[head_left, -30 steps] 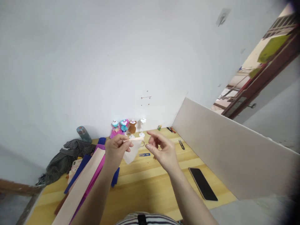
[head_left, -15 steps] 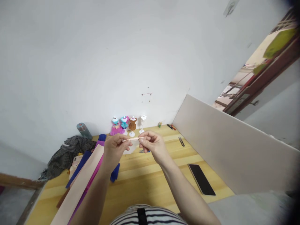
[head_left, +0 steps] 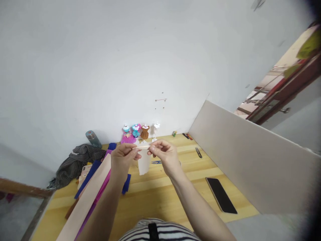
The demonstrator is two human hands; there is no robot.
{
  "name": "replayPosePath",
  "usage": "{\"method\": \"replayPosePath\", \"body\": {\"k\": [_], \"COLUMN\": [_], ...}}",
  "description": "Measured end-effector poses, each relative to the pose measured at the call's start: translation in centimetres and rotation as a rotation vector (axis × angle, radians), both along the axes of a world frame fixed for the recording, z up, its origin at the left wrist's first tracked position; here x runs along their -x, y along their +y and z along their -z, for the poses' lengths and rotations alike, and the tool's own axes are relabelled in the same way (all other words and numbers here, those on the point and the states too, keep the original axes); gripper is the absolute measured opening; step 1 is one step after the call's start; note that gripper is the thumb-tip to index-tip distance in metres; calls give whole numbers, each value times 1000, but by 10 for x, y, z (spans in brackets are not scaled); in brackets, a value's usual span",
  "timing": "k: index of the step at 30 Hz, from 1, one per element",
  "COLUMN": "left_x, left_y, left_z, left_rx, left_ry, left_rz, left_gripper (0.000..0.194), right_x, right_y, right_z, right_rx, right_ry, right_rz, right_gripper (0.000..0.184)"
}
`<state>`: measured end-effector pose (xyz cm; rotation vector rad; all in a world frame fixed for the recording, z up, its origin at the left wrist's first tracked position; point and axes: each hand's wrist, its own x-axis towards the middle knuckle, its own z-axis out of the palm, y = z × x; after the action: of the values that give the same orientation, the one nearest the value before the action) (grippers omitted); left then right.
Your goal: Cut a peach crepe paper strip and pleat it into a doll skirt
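Between my hands, a pale pink piece of thin fabric [head_left: 143, 164] hangs down, its top edge folded into a narrow band. My left hand [head_left: 124, 157] pinches the band's left end between thumb and fingers. At the right end my right hand [head_left: 165, 155] pinches the same band. Behind the hands, small dress-form stands [head_left: 144, 132] line up by the wall; several wear brown, blue or magenta outfits and one is bare white. Blue thread snips [head_left: 156, 162] lie on the table, partly behind my right hand.
Long pale pink, magenta and blue strips [head_left: 87, 197] lie at left, near a striped cloth [head_left: 75, 164] and a bottle [head_left: 93, 139]. A phone [head_left: 221, 195] and black snips [head_left: 198, 152] lie at right, beside an upright white board [head_left: 245, 157].
My right hand has moved left and taken hold of the fabric's right end, where a ring-like loop showed earlier. The folded band is now held between both hands, with the fabric hanging below it.
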<state>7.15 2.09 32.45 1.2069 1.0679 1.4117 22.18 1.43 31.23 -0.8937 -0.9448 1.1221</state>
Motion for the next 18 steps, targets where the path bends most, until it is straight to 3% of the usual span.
{"method": "replayPosePath", "body": {"k": [10,18], "left_x": [-8,-22], "left_y": [-1,-7], "left_z": [8,3], "left_rx": [-62,-36], "left_ry": [-67,-141], "left_rz": [-87,-47], "left_gripper": [14,12], "right_x": [-5,-14], "right_y": [-1,-9], "right_z": [7,7], "right_rx": [-118,-253], "right_ry": [-25,-109], "right_rz": [92,204], "right_gripper": [15,9]}}
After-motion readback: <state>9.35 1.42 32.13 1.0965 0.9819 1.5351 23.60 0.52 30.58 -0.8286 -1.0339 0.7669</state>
